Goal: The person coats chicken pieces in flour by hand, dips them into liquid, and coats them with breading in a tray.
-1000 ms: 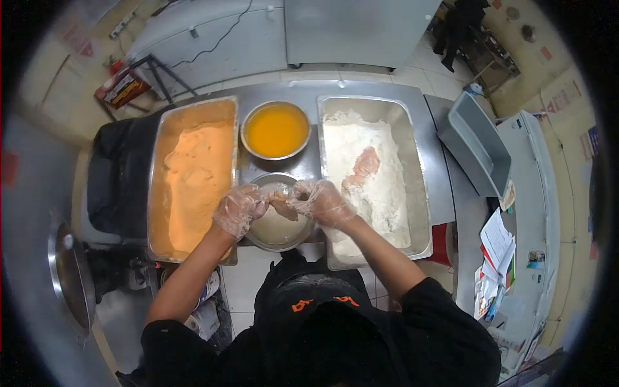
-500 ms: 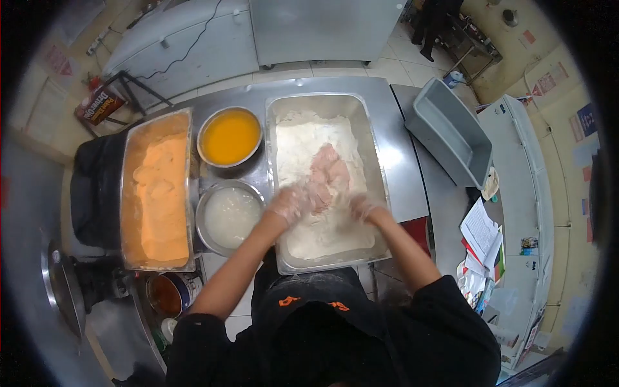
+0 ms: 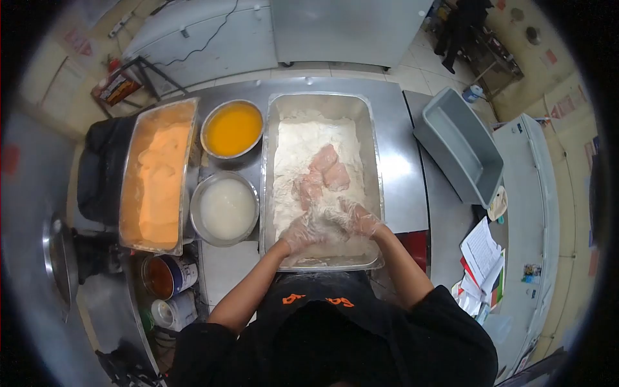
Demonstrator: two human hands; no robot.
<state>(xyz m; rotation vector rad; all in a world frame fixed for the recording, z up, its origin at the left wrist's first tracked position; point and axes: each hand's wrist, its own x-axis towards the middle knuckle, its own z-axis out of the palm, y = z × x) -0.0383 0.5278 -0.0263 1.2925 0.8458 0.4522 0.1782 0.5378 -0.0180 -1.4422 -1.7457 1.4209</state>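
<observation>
A deep metal pan (image 3: 376,161) of white flour (image 3: 293,145) lies in front of me. Several pale pink pieces of raw meat (image 3: 335,175), which look like chicken, rest on the flour in its middle. My left hand (image 3: 300,235) and my right hand (image 3: 360,219), both in clear plastic gloves, are in the pan's near half, below the meat. They curl inward, facing each other, around a heap of flour that blurs between them. The fingertips are partly hidden in the flour. Neither hand touches the meat pieces.
Left of the pan stand a bowl of orange-yellow liquid (image 3: 233,131), a bowl of cloudy white liquid (image 3: 227,209) and a tray of orange powder (image 3: 161,174). A grey plastic tub (image 3: 458,145) and papers (image 3: 482,251) lie to the right. A person (image 3: 463,29) stands far back.
Both hands have moved toward the near side of the pan and closer together, away from the meat. The meat pieces now show more fully. The camera view has shifted slightly.
</observation>
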